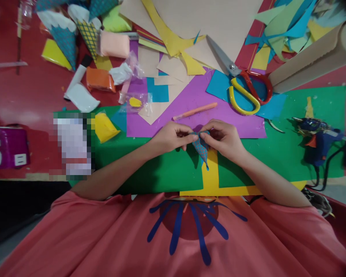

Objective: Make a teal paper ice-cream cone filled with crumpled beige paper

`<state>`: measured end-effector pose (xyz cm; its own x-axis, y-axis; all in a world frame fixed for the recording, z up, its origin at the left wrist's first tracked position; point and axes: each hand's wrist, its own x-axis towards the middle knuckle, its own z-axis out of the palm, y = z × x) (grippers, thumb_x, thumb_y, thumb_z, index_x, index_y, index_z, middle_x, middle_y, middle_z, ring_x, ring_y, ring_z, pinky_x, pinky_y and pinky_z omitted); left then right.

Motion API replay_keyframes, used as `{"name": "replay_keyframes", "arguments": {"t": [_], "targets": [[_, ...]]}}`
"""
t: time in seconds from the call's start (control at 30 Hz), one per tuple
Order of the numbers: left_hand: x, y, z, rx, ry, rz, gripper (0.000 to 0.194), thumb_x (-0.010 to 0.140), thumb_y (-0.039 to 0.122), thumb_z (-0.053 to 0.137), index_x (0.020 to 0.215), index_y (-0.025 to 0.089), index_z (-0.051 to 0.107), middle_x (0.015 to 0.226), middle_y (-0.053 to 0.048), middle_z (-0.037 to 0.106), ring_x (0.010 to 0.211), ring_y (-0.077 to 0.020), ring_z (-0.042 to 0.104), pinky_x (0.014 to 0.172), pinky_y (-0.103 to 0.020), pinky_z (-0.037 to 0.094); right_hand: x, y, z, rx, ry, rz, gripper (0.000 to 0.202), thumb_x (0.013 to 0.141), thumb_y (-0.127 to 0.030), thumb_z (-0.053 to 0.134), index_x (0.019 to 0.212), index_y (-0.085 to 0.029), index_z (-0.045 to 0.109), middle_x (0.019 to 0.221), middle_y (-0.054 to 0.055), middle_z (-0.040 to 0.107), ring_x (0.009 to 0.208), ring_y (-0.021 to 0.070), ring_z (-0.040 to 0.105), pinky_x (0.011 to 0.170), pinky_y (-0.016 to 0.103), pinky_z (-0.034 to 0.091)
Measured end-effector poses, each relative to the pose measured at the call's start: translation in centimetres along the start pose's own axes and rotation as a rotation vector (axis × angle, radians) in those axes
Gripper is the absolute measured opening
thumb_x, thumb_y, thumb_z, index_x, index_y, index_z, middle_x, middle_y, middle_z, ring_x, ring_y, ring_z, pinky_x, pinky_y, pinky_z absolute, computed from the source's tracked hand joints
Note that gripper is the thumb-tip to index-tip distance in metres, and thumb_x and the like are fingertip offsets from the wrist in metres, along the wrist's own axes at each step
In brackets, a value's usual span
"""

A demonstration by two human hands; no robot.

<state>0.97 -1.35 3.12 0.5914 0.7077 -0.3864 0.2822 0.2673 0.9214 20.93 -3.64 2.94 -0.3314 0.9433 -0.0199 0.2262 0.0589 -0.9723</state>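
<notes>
Both hands are working close together above the green sheet (161, 169): the left hand (173, 135) is pinching one upper side of a small blue patterned cone (201, 149) between thumb and fingers, and the right hand (226, 139) is pinching the other. The cone's tip is pointing down toward the person. It's looking mostly shaped, I'd judge, but no white topping is showing on it, and whether its seam is holding, I can't tell.

Over at the upper left, a blue cone (64, 40) and a yellow checked cone (88, 34) are already wearing white tops, so those two are looking further along. The scissors (232, 68) are lying open beyond the hands, an orange pen (196, 110) is resting on the purple sheet (242, 125), and the glue gun (320, 144) is sitting off to the right.
</notes>
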Motion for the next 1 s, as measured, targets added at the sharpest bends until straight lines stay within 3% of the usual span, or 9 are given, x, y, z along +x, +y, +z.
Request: {"name": "replay_keyframes", "arguments": {"t": [0.17,0.27,0.4,0.5,0.57,0.67,0.83,0.93,1.0], "targets": [[0.2,0.2,0.4,-0.106,0.012,0.031,0.030,0.077,0.043,0.072,0.072,0.016,0.060,0.048,0.006,0.057,0.042,-0.0059,0.055,0.043,-0.014,0.041,-0.1,0.2,0.3,0.007,-0.002,0.020,0.012,0.087,-0.029,0.064,0.082,-0.018,0.066,0.074,0.000,0.060,0.065,0.0100,0.052,0.056,0.024,0.041],[0.2,0.2,0.4,-0.115,0.046,0.059,0.033,0.077,0.045,0.074,0.073,0.016,0.058,0.048,0.007,0.056,0.040,-0.0057,0.054,0.042,-0.014,0.040,-0.2,0.1,0.4,0.037,0.010,0.056,0.019,0.088,-0.036,0.066,0.094,-0.018,0.065,0.086,0.001,0.064,0.057,0.0065,0.050,0.051,0.022,0.041],[0.2,0.1,0.1,-0.134,0.295,0.123,0.034,0.076,0.045,0.074,0.069,0.018,0.055,0.045,0.007,0.052,0.036,-0.0050,0.049,0.038,-0.016,0.035,-0.2,0.1,-0.1,0.034,0.105,-0.035,0.035,0.092,-0.046,0.062,0.117,-0.023,0.058,0.121,0.007,0.062,0.059,0.0047,0.056,0.052,0.021,0.047],[0.3,-0.3,-0.3,-0.135,0.516,0.163,0.034,0.078,0.045,0.072,0.067,0.020,0.052,0.043,0.008,0.049,0.033,-0.0048,0.043,0.034,-0.018,0.028,-0.4,0.3,-0.7,-0.106,0.080,-0.161,0.044,0.091,-0.053,0.062,0.123,-0.023,0.057,0.114,0.008,0.066,0.069,0.0097,0.062,0.061,0.024,0.053],[0.4,-0.6,-0.5,-0.140,0.596,0.191,0.034,0.081,0.046,0.070,0.068,0.021,0.050,0.044,0.009,0.046,0.031,-0.0044,0.041,0.032,-0.019,0.024,-0.6,0.5,-0.8,-0.209,0.032,-0.227,0.050,0.086,-0.056,0.067,0.122,-0.022,0.059,0.105,0.006,0.070,0.076,0.0136,0.066,0.067,0.026,0.056],[0.6,-1.0,-0.5,-0.181,0.607,0.215,0.038,0.081,0.051,0.070,0.070,0.022,0.049,0.045,0.010,0.044,0.029,-0.0041,0.040,0.029,-0.020,0.022,-0.9,0.8,-0.5,-0.295,0.060,-0.276,0.041,0.087,-0.052,0.068,0.115,-0.023,0.064,0.103,0.006,0.073,0.083,0.0159,0.070,0.074,0.027,0.057],[0.8,-1.1,-0.2,-0.293,0.541,0.184,0.050,0.072,0.063,0.076,0.068,0.023,0.045,0.042,0.011,0.043,0.024,-0.0048,0.037,0.026,-0.021,0.019,-0.9,0.6,-0.5,-0.339,0.150,-0.380,0.016,0.094,-0.034,0.063,0.103,-0.023,0.070,0.089,0.003,0.077,0.064,0.0124,0.068,0.062,0.024,0.055],[0.9,-0.8,-0.2,-0.348,0.508,0.171,0.053,0.070,0.064,0.078,0.068,0.024,0.044,0.035,0.015,0.030,0.020,-0.0040,0.027,0.025,-0.020,0.020,-0.8,0.4,-0.8,-0.343,0.160,-0.436,0.015,0.094,-0.031,0.063,0.102,-0.023,0.073,0.088,0.004,0.079,0.061,0.0123,0.069,0.060,0.023,0.055],[1.0,-0.7,-0.2,-0.376,0.495,0.162,0.053,0.067,0.063,0.079,0.068,0.024,0.043,0.035,0.016,0.031,0.019,-0.0035,0.025,0.024,-0.020,0.021,-0.9,0.3,-1.0,-0.358,0.134,-0.417,0.021,0.095,-0.035,0.062,0.106,-0.023,0.074,0.090,0.004,0.079,0.065,0.0136,0.071,0.062,0.024,0.056]]}}
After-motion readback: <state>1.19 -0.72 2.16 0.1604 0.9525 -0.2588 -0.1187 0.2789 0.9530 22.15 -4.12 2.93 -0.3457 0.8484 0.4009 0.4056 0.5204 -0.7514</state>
